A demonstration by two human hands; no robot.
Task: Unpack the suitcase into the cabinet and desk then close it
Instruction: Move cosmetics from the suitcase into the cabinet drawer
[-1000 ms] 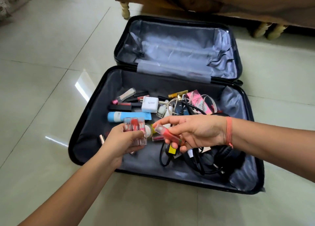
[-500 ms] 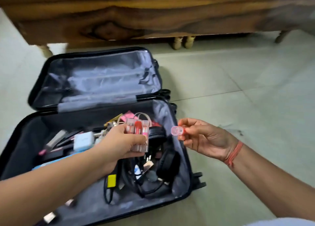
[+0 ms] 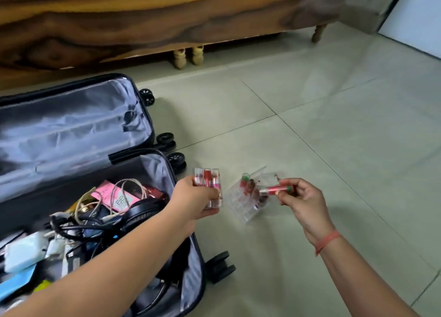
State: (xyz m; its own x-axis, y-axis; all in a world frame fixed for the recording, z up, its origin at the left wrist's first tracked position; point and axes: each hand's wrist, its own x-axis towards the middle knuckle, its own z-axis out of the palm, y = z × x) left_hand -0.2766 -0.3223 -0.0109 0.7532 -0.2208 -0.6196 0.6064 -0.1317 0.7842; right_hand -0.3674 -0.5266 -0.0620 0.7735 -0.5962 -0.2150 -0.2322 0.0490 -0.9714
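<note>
Here, two hands, each gripping tubes. The left hand (image 3: pixel 195 198) curls its fingers and thumb round a bunch of clear tubes (image 3: pixel 209 181), three as far as can be counted, with red and pink inside; they stand upright, sticking up above the fingers. The right hand (image 3: pixel 304 198) pinches one red tube (image 3: pixel 274 189) between thumb and fingertips; it lies roughly level, green-capped end at the fingers, the other end pointing toward the left hand. A red band (image 3: pixel 327 241) circles the right wrist.

Between the two hands, just under the single tube's free end, one clear case (image 3: pixel 243 209) lies on the tiled floor (image 3: pixel 334 137), with red-smeared contents that are hard to make out.

Behind the left wrist, one suitcase (image 3: pixel 71 125) lies open, both halves flat, four wheels showing along its near side. The half under the left forearm holds one pair of black headphones (image 3: pixel 140 211), a pink box (image 3: pixel 114 196), a white charger (image 3: pixel 22 253) and tangled cables. Beyond it stands wooden furniture (image 3: pixel 143 18) on three visible legs.
</note>
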